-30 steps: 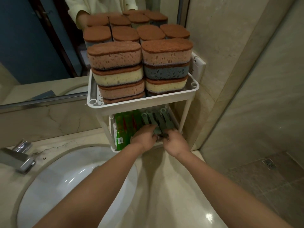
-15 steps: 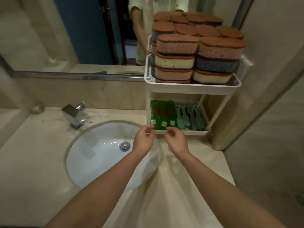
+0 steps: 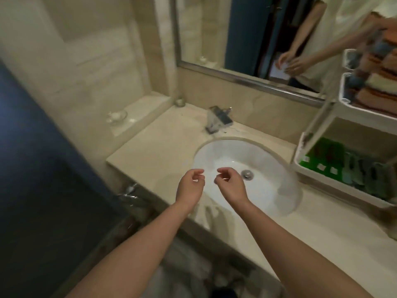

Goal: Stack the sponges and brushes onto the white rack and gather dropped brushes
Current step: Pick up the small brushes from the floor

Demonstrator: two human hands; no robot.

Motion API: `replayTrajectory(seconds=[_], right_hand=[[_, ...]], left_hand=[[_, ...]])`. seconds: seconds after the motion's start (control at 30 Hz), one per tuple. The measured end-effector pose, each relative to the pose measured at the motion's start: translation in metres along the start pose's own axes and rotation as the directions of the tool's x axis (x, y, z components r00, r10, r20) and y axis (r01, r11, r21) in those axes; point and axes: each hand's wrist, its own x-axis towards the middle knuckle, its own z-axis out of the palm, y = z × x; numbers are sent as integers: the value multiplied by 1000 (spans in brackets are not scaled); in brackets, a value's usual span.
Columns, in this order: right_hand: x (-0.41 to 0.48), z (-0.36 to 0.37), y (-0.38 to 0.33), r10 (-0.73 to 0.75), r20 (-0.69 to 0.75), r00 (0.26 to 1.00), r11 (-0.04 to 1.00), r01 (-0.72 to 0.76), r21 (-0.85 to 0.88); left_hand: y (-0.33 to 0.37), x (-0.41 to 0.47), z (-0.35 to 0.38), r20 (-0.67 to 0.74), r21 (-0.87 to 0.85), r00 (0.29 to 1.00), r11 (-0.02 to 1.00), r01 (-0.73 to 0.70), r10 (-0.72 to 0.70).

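Nothing is gripped. Left hand (image 3: 190, 188) and right hand (image 3: 231, 187) are held side by side, slightly apart, above the near part of the sink (image 3: 257, 153). Fingers are loosely curled on both, with thumb and forefinger brought close together. No object is seen between them, though motion blur softens the fingertips.

White rack (image 3: 352, 107) is seen at the right edge, set on the countertop (image 3: 154, 147) just beside the sink and well apart from both hands. Sponges (image 3: 378, 84) are stacked on its upper tier in brown, yellow and blue-grey layers, blurred and partly cut off by the frame. On the lower tier, green brushes (image 3: 322, 153) are laid at the left end, and grey-green brushes (image 3: 365, 175) are laid beside them to the right. An exact count cannot be told.

Faucet (image 3: 217, 120) is mounted behind the sink, and the drain (image 3: 247, 174) is visible just right of the right hand. Mirror (image 3: 214, 29) is fixed above the backsplash, with the person's arms and the sponge stack reflected in it. Small glass dish (image 3: 117, 117) is set on the raised ledge at the left.
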Motion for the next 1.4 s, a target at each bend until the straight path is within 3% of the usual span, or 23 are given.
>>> replayTrajectory(seconds=[0.17,0.33,0.63,0.97,1.07,1.17,1.4], right_hand=[[-34,96,-16,-50,224,973,998,59,-37],[-76,188,-27,-100,420,902,986,146,-80],[-165,314,-46,-125,763,634,930,342,-131],[-213,417,-49,-48,958,283,872,480,-99],[-214,450,-43,12,982,189,865,490,-104],[-216,484,-34,66,992,108,852,511,-112],[-203,544,37,175,982,70,775,605,-182]], left_hand=[[-45,-27,-93,-203,-76,974,993,89,-103],[-96,-69,-180,-386,-109,904,982,152,-182],[-176,-163,-290,-661,-238,668,940,246,-342],[-232,-230,-343,-778,-472,323,841,263,-538],[-246,-237,-351,-764,-560,210,789,253,-610],[-265,-238,-353,-714,-644,153,726,243,-684],[-344,-231,-351,-628,-722,65,612,323,-775]])
